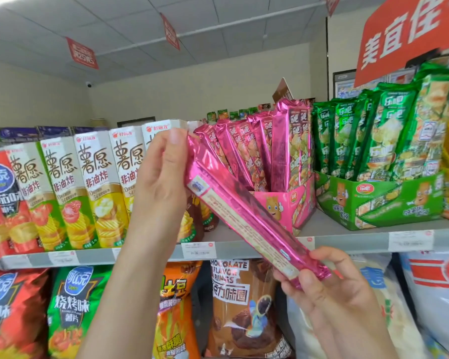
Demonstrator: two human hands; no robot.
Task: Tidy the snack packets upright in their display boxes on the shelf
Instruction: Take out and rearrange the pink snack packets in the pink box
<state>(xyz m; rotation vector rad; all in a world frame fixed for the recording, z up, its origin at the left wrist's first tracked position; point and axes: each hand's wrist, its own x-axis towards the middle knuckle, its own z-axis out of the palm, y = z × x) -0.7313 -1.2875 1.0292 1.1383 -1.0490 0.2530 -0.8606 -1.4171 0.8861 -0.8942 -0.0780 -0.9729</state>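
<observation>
A long pink foil snack packet (240, 213) slants in front of the shelf, its back label facing me. My left hand (161, 177) grips its upper end with the thumb on top. My right hand (324, 281) pinches its lower end between thumb and fingers. Behind it stands the pink display box (283, 203) with several pink packets (257, 151) that lean to the left. To the right, a green display box (379, 203) holds several green packets (373, 136) standing nearly upright.
Tall white chip cartons (94, 187) fill the shelf to the left of the pink box. The shelf edge (347, 240) carries price tags. Large snack bags (241, 307) hang on the shelf below. A red sign (405, 35) hangs at the upper right.
</observation>
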